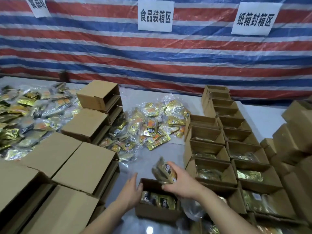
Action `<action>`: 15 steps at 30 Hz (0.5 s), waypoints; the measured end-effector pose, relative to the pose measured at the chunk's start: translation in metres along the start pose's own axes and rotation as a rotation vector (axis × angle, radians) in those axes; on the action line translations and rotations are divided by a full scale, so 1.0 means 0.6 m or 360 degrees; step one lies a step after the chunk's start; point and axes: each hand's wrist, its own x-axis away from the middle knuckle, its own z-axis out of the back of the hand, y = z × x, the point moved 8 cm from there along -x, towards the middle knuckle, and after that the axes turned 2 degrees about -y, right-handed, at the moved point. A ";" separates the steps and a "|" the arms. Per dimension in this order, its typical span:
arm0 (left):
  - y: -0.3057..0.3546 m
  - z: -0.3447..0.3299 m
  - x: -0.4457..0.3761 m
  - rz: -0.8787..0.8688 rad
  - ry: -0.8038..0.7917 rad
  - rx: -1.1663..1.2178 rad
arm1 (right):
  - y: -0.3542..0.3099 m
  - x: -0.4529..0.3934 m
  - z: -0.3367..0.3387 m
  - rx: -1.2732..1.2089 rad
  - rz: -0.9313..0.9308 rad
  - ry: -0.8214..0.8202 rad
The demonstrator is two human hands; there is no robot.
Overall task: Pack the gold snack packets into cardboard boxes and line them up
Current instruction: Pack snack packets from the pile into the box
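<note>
A bunch of gold snack packets (164, 171) is gripped by the right hand (181, 184) above the open cardboard box (157, 211), ready for dropping in. The box is steadied by the flat, open left hand (130, 191).

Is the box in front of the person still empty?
No, the box already holds gold packets, and the right hand holds another above it.

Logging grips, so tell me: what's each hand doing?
Left hand: open, fingers against the open box.
Right hand: holding gold packets over it.
</note>
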 end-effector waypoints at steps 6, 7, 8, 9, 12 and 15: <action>-0.042 -0.053 -0.002 -0.0038 -0.0090 0.0159 | 0.073 -0.059 -0.098 0.0565 -0.0218 -0.0488; -0.047 -0.056 -0.002 -0.0011 -0.0085 0.0185 | 0.081 -0.069 -0.107 0.0640 -0.0258 -0.0523; -0.050 -0.057 -0.002 0.0005 -0.0076 0.0209 | 0.084 -0.079 -0.114 0.0700 -0.0285 -0.0543; -0.052 -0.056 -0.002 0.0010 -0.0063 0.0220 | 0.084 -0.089 -0.120 0.0742 -0.0297 -0.0558; -0.057 -0.047 -0.004 0.0005 -0.0048 0.0288 | 0.075 -0.110 -0.134 0.0827 -0.0301 -0.0614; -0.063 -0.046 -0.006 0.0014 -0.0058 0.0313 | 0.068 -0.115 -0.138 0.0923 -0.0377 -0.0694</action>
